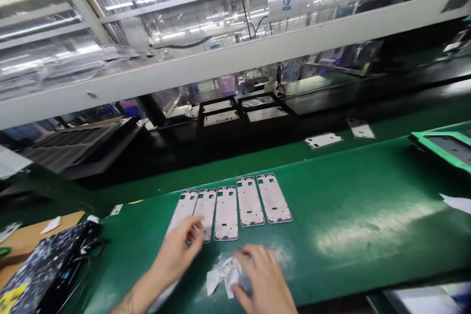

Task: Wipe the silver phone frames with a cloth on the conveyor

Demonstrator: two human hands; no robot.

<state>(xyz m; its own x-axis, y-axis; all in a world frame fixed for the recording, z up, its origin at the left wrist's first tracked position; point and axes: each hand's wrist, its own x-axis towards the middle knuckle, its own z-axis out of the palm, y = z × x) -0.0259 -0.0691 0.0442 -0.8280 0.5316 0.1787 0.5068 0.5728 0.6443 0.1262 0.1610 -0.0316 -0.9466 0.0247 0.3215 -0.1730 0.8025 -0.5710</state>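
A long green desk (349, 206) runs from near left to far right, with a white beam and clear sheeting above its far side. A green-rimmed tray (447, 149) sits at the far right, and 2 loose plates lie beyond on the far strip. Near the middle, 5 pale metal frames (250, 201) lie flat side by side in a row, their long axes pointing away from the person. A dark speckled bag (40, 267) rests at the near left. The left hand (176, 252) is nearer the row: its fingertips rest on the near end of the leftmost frame (184, 208), the grip loosely spread, perhaps starting to pinch; blur hides the detail. The right hand (263, 277) lies just near of the row, fingers spread flat on a crumpled white wipe (222, 274).
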